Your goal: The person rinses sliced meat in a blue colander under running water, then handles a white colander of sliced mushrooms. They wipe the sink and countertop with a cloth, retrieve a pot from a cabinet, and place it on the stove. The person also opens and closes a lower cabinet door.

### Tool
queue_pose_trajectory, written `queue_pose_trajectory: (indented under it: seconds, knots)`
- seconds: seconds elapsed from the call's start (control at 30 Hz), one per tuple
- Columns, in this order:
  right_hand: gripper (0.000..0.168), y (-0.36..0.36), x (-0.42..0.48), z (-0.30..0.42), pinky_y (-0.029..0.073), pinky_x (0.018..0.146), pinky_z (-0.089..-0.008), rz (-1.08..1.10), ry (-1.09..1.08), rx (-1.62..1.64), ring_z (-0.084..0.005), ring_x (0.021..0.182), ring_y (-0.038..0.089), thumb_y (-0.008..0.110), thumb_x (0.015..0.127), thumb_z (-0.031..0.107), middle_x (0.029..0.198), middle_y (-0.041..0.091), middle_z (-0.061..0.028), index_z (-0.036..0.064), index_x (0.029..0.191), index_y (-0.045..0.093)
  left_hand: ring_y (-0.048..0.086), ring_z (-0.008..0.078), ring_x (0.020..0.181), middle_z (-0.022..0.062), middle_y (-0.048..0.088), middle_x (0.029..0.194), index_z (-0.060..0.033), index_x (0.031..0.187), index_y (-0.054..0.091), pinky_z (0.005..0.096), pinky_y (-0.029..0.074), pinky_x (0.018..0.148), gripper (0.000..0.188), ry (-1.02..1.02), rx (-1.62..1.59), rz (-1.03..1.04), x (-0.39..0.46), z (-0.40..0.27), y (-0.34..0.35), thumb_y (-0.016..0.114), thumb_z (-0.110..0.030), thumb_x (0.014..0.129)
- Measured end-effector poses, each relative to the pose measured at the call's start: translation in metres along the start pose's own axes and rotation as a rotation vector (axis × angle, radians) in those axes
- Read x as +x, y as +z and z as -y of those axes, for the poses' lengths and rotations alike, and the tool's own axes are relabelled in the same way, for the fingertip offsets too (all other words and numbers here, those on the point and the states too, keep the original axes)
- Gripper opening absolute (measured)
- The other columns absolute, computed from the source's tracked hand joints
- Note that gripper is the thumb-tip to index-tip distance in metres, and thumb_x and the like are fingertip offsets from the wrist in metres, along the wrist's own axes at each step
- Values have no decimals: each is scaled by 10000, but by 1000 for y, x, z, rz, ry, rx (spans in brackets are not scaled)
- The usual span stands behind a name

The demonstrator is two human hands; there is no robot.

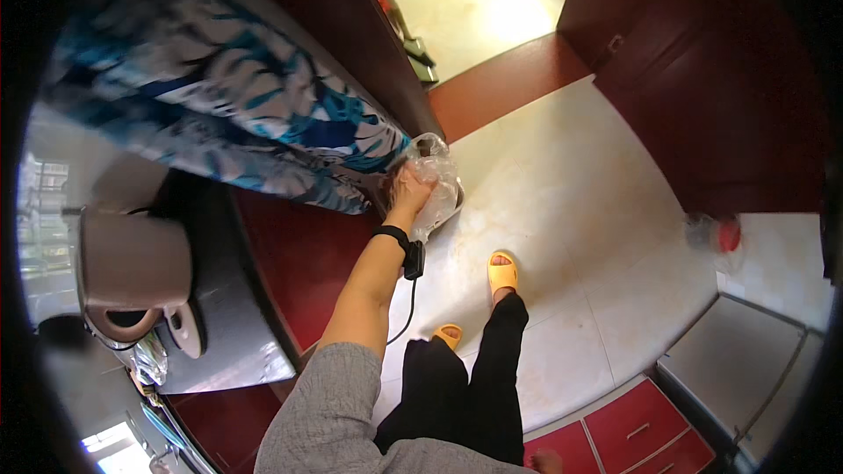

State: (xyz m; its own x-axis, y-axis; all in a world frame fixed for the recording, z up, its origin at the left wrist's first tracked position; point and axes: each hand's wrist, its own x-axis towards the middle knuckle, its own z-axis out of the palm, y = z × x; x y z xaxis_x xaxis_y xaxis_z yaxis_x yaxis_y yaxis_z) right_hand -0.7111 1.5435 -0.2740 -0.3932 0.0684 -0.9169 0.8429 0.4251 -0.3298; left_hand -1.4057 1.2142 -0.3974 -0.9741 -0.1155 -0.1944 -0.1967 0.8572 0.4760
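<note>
My left hand reaches down over a bin lined with a clear plastic bag. Its fingers lie against the crumpled bag and partly behind it, so whether they grip it cannot be told. A black band with a small device and a cable is on that wrist. Low in the view, my right hand shows only as a blurred part near my side; its fingers cannot be made out. A blue, white and grey leaf-patterned curtain hangs beside the bin.
On the left, a dark countertop bears a brown appliance. A dark red door stands at the right of a doorway with a reddish threshold. Red drawers and a grey-topped unit are at lower right.
</note>
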Motion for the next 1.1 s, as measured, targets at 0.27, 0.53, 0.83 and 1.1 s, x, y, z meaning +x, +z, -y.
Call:
queue_pose_trajectory:
  seconds: [0.27,0.53,0.83,1.1]
  knots:
    - [277,-154,83,151,508,530,-294,-377,512,813,-189,646,617,513,912,173,798,626,-114,42,1152,470,303,481,1260,211,171,1470,-348,1416,254,486,312,1037,725,-112,200,259,-5,59,91,625,-213,808]
    - [273,-188,96,125,520,560,-301,-156,533,687,-195,682,616,530,901,136,860,637,-120,24,1150,517,282,457,1284,227,196,1458,-176,1353,394,481,308,1040,579,-225,320,572,22,119,158,614,-226,821]
    - [264,-219,115,147,518,590,-251,-171,677,870,-147,687,609,574,883,136,864,649,-94,50,1131,546,299,378,1306,179,256,1453,-162,1337,423,438,311,1055,612,-399,462,734,67,127,201,652,-235,774]
    - [317,-226,125,201,510,574,-251,-140,529,782,-150,701,608,579,884,165,850,647,-95,14,1157,525,390,414,1222,241,386,1348,-164,1292,473,450,366,990,507,-116,33,184,11,81,107,604,-208,804]
